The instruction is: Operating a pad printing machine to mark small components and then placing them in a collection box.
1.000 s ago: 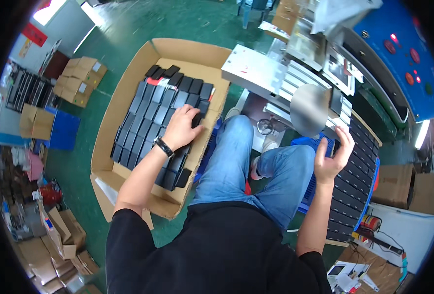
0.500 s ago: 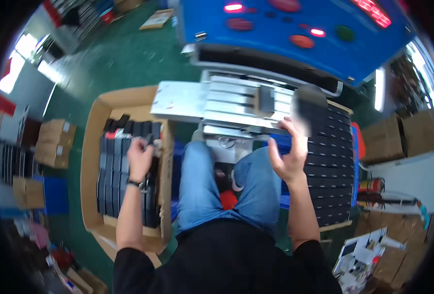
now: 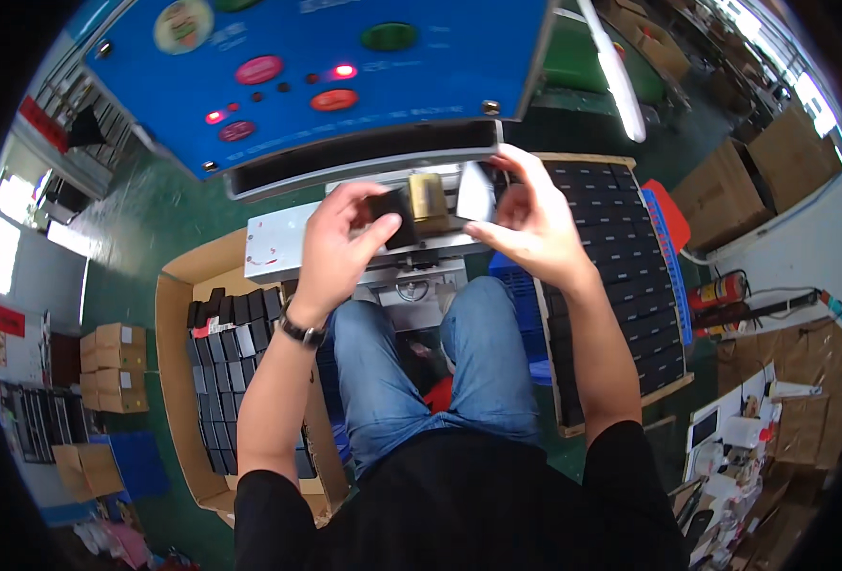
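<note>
Both my hands are over the slotted metal bed (image 3: 450, 240) of a machine, one on each side of a brass-coloured block-shaped fixture (image 3: 428, 202). My left hand (image 3: 337, 249) pinches a small black box (image 3: 391, 215) between thumb and fingers, just left of the fixture. To its right, my right hand (image 3: 540, 228) holds a small box (image 3: 476, 193) whose pale face catches the light. Its fingers are partly hidden behind that box. Whether either box touches the fixture, I cannot tell.
A blue control panel (image 3: 297, 90) with buttons and red lights overhangs the bed. At left, a cardboard box (image 3: 176, 381) holds several rows of black boxes (image 3: 226, 400). At right, a wooden-edged tray (image 3: 573, 431) carries rows of black boxes (image 3: 621, 285). A white plate (image 3: 283, 243) sits at the bed's left.
My left hand has come from the cardboard box to the machine bed with a black box. My right hand has moved left from beside the tray and now holds a box. The view has shifted rightward.
</note>
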A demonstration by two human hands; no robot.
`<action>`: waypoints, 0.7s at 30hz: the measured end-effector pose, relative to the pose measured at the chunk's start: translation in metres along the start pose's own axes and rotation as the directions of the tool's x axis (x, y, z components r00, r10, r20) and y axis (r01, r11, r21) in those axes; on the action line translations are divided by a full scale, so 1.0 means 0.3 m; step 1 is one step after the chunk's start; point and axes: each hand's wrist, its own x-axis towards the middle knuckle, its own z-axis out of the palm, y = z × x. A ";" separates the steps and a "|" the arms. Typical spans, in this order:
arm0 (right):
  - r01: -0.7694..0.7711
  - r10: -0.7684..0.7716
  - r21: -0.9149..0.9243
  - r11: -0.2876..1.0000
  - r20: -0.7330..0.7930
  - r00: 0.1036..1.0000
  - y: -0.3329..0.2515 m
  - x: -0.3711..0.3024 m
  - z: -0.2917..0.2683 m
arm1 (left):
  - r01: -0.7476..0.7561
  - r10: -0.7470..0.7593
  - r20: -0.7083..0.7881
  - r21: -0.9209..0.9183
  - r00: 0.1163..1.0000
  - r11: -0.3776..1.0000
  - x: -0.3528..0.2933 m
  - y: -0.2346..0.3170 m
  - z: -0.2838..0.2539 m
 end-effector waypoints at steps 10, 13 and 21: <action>-0.550 0.426 -0.012 0.835 -0.619 0.660 0.154 -1.026 -0.434 | -0.194 0.138 0.140 0.574 0.981 0.795 0.157 -0.070 0.121; -0.658 0.388 -0.034 0.752 -0.784 0.484 0.159 -1.169 -0.456 | -0.503 0.299 0.413 0.592 0.860 0.630 0.167 -0.119 0.150; -0.770 0.237 -0.451 0.451 -0.771 0.591 0.084 -1.256 -0.385 | -0.450 0.176 0.467 0.580 0.867 0.679 0.040 -0.094 0.107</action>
